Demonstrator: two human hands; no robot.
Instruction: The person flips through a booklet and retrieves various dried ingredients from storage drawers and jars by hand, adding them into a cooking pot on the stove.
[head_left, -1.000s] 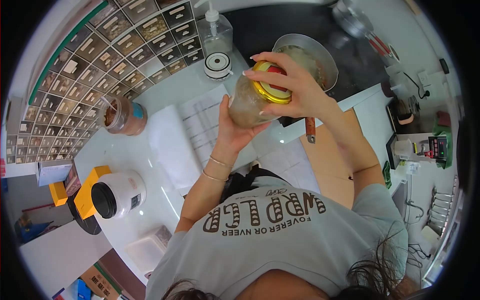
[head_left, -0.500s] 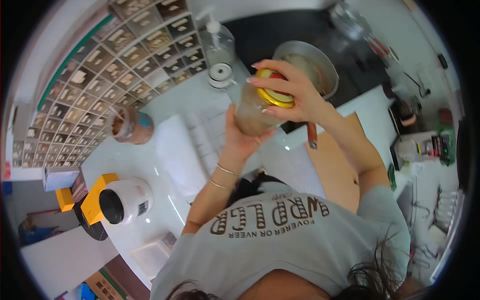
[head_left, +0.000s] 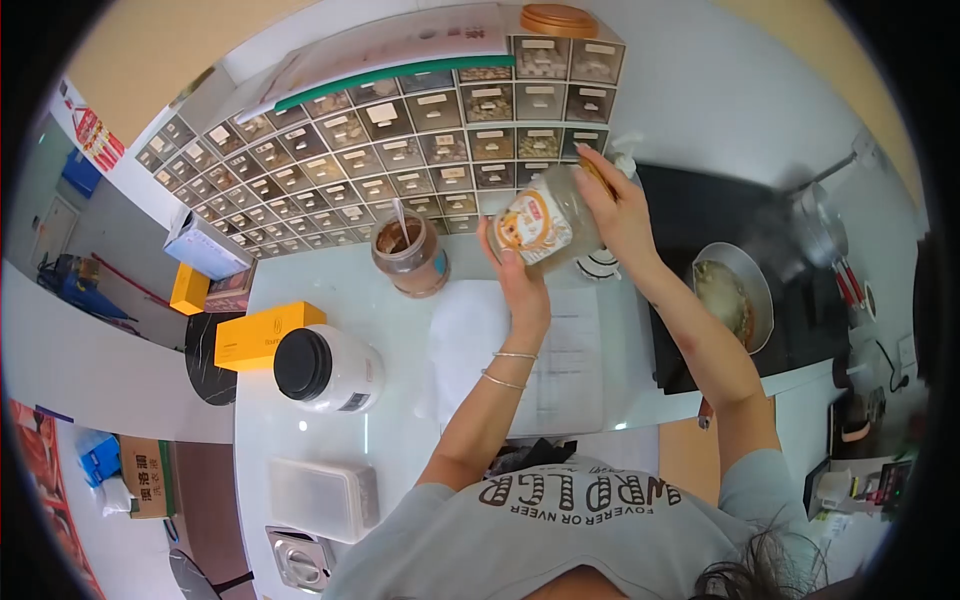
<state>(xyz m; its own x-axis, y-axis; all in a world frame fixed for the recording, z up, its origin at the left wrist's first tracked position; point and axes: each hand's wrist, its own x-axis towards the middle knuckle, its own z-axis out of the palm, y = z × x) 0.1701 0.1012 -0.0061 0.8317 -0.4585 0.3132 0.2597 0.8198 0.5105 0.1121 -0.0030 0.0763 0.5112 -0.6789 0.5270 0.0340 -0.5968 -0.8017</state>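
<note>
A glass jar (head_left: pixel 540 222) with an orange and white label hangs tilted above the counter. My left hand (head_left: pixel 518 285) is wrapped round its base and side. My right hand (head_left: pixel 620 215) closes over the lid end at the upper right, and the lid is mostly hidden by the fingers. Papers (head_left: pixel 565 365) and a white cloth or sheet (head_left: pixel 468 335) lie on the counter below. Left of the jar stands an open jar of dark brown contents (head_left: pixel 412 262) with a spoon in it. A white pump bottle (head_left: pixel 625 152) is partly hidden behind my right hand.
A pan of food (head_left: pixel 735 300) sits on the black cooktop (head_left: pixel 680 215) at the right. A rack of small labelled drawers (head_left: pixel 437 112) lines the back. At the left are a white tub with a black lid (head_left: pixel 330 370), a yellow box (head_left: pixel 262 335) and a clear container (head_left: pixel 325 497).
The camera view has turned toward the drawers. The jar has tilted so that its label shows, and both hands have moved with it, leftward from the pan.
</note>
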